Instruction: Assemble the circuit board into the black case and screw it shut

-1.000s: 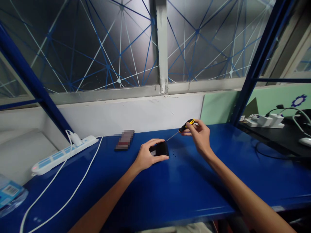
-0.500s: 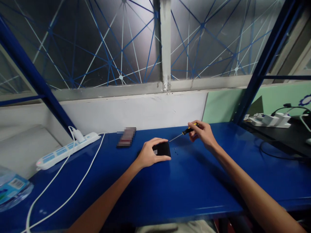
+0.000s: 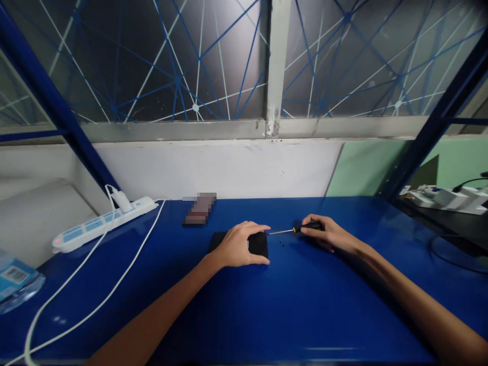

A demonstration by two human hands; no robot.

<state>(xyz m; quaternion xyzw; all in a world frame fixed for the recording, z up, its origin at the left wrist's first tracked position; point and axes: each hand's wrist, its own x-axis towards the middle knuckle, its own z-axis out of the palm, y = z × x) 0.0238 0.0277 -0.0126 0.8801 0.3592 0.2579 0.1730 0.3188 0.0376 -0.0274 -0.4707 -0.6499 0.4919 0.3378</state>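
Observation:
My left hand (image 3: 239, 245) lies over a flat black rectangular case (image 3: 259, 245), thumb and fingers gripping its two long edges on the blue table. The hand covers much of the case's middle. In my right hand (image 3: 328, 233) is a screwdriver (image 3: 309, 227) with a black handle and a yellow band near the shaft. It is held nearly level, and its thin metal tip points left at the case's right end, by the upper corner. Whether the tip touches the case I cannot tell. Several tiny dark screws (image 3: 281, 242) lie on the table just right of the case.
A pixelated flat object (image 3: 200, 209) lies behind my left hand. At the left are a white power strip (image 3: 104, 223) with a plugged-in charger, a looping white cable (image 3: 131, 272) and a plastic bottle (image 3: 17, 279). White adapters (image 3: 457, 198) stand at the far right.
My right hand has lowered, bringing the screwdriver from a slant to almost level at the case's end. My left hand keeps its grip on the case. The head view has shifted slightly.

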